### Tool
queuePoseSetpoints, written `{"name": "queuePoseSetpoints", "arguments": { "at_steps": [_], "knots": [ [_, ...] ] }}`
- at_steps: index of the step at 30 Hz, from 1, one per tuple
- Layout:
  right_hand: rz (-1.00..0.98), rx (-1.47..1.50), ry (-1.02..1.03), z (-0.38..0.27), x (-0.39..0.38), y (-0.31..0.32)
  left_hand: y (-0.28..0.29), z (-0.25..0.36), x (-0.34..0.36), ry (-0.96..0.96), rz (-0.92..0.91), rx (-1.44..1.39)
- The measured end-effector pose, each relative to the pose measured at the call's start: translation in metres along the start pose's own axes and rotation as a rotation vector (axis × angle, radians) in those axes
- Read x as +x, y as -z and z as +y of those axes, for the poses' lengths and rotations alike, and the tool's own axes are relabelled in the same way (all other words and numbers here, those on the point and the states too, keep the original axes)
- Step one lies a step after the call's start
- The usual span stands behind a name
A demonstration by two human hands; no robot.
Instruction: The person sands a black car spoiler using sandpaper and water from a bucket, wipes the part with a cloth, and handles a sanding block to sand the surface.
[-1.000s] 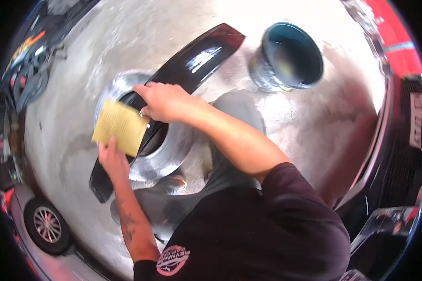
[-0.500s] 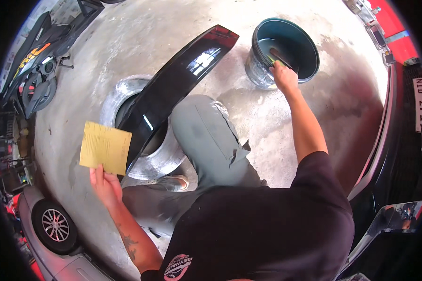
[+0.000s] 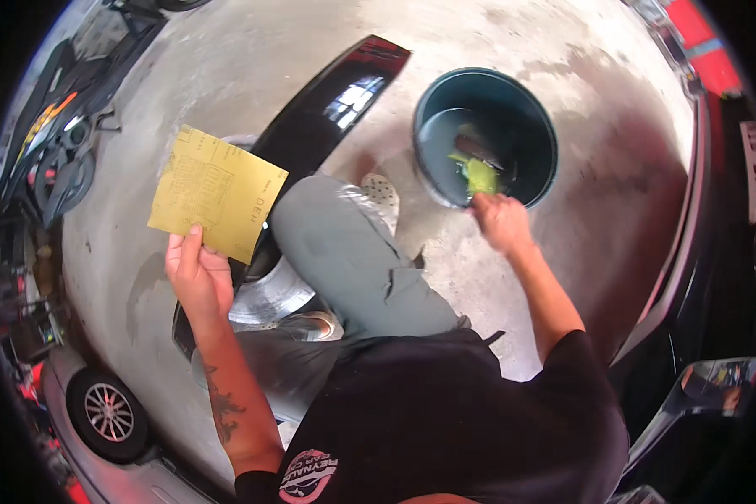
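Observation:
My left hand pinches the lower edge of a yellow printed paper sheet, held up in front of the black panel. Over the near rim of a dark bucket, my right hand is closed on a lime-green cloth-like piece, slightly blurred. Water shows inside the bucket, with a brownish object beyond the green piece. A long glossy black car panel lies aslant across a tyre; my knee and the sheet hide parts of both.
Concrete floor surrounds me, with damp patches near the bucket. At the far left stands a motorcycle. A grey car's wheel is at lower left, and a dark vehicle lines the right side.
My left hand has raised the sheet and brought it rightward. The bucket appears lower and further left in view, my right hand lower too, and the green piece shows more.

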State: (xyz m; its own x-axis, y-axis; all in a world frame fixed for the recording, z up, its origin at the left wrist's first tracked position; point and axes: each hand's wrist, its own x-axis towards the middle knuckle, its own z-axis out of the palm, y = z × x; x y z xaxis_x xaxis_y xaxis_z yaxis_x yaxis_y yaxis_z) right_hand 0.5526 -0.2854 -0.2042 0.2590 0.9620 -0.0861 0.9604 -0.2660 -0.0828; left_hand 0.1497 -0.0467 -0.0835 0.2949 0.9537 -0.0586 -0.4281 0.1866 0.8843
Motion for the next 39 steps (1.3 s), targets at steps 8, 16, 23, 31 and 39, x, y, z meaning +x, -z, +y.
{"name": "queuePoseSetpoints", "arguments": {
  "at_steps": [8, 16, 23, 31, 39],
  "knots": [
    [-0.306, 0.137, -0.014, -0.036, -0.076, 0.023, -0.034, -0.013, -0.001, 0.113, -0.097, 0.046],
    [-0.140, -0.003, -0.260, 0.035, 0.049, -0.051, -0.107, -0.069, -0.001, 0.284, -0.318, -0.055],
    [-0.302, 0.021, -0.321, 0.055, 0.068, -0.104, -0.184, -0.155, 0.004, 0.409, -0.385, 0.356],
    [0.266, 1.288, -0.451, 0.008, 0.032, 0.021, -0.192, -0.176, 0.014, 0.430, -0.398, 0.454],
    [0.534, 0.973, -0.214, -0.059, 0.040, 0.055, -0.210, -0.167, 0.006, 0.537, -0.542, 0.413]
  ]
}}
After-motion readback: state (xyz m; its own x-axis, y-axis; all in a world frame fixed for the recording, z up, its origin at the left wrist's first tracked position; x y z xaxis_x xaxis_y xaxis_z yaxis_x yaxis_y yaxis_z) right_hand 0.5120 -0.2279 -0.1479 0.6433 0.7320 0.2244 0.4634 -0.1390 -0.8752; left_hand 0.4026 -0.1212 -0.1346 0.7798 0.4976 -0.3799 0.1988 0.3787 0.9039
